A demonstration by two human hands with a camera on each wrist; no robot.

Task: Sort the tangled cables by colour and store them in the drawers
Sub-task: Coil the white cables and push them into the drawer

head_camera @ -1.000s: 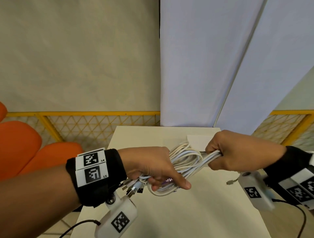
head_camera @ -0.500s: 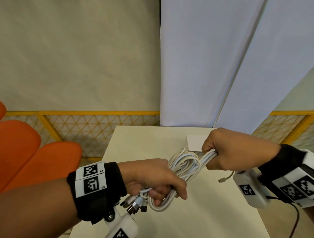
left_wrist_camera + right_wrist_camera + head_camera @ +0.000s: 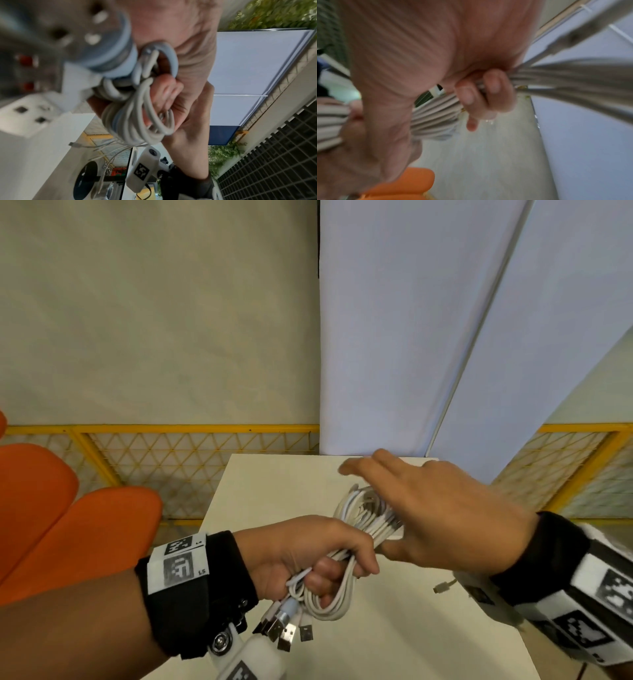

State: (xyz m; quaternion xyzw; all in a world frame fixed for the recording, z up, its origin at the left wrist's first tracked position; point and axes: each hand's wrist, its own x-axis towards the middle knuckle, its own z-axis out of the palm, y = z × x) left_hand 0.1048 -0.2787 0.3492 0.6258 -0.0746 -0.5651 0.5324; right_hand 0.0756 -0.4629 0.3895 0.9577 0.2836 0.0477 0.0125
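A bundle of white cables [image 3: 370, 515] hangs in the air over the pale table [image 3: 274, 494]. My left hand [image 3: 308, 556] grips the bundle's near end in a fist, and several USB plugs [image 3: 287, 628] dangle below it. The left wrist view shows the coils [image 3: 137, 121] wrapped in those curled fingers. My right hand [image 3: 438, 508] is blurred, its fingers stretched out straight over the far end of the bundle and its thumb below. In the right wrist view the cables [image 3: 433, 119] run across the palm. One thin lead with a small connector [image 3: 442, 587] trails under the right wrist. No drawers are in view.
Orange chairs [image 3: 85, 535] stand to the left of the table. A yellow mesh fence [image 3: 171, 453] runs behind it, and white panels [image 3: 411, 337] rise at the table's far edge.
My right hand has let go its fist round the bundle's far end and spread its fingers. The left hand, still gripping, has drawn the bundle lower and nearer.
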